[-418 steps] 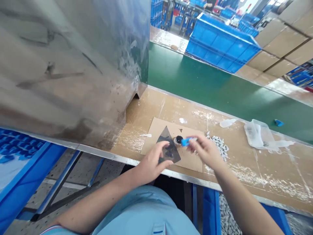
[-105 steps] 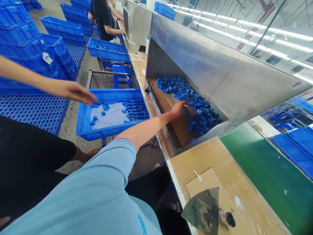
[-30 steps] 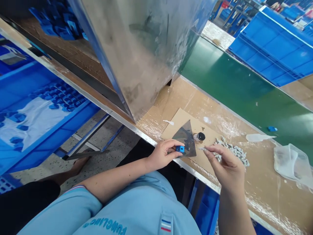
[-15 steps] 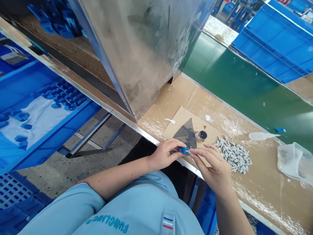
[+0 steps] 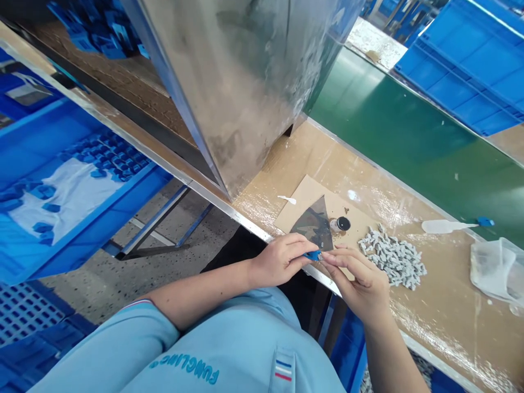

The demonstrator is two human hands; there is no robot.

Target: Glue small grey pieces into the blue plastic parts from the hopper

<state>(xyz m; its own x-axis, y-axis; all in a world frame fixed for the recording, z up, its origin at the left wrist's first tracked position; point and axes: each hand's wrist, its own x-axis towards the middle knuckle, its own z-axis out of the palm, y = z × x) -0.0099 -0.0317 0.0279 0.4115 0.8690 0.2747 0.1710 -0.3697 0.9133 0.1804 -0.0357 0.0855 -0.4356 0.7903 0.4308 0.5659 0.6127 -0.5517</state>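
Close to the table's front edge, my left hand (image 5: 282, 261) pinches a small blue plastic part (image 5: 313, 255) between thumb and fingers. My right hand (image 5: 356, 275) is closed at the part's right end, its fingertips on a small grey piece (image 5: 320, 256) that touches the blue part. The fingers partly cover both pieces. Just beyond my hands, a dark flat sheet (image 5: 315, 224) lies on cardboard (image 5: 297, 210), beside a small jar with a black top (image 5: 340, 224). Right of them is a heap of small grey pieces (image 5: 393, 259).
A large metal housing (image 5: 237, 82) stands at the table's left. Behind runs a green conveyor (image 5: 401, 131) carrying a blue piece (image 5: 486, 221). A white dropper bottle (image 5: 444, 226) and a clear plastic container (image 5: 489, 267) lie right. A blue crate (image 5: 49, 267) with blue parts stands left.
My right fingertips have come closer to the blue part, and less of the grey piece shows. The blue piece on the conveyor has shifted right. The whole view has moved slightly.
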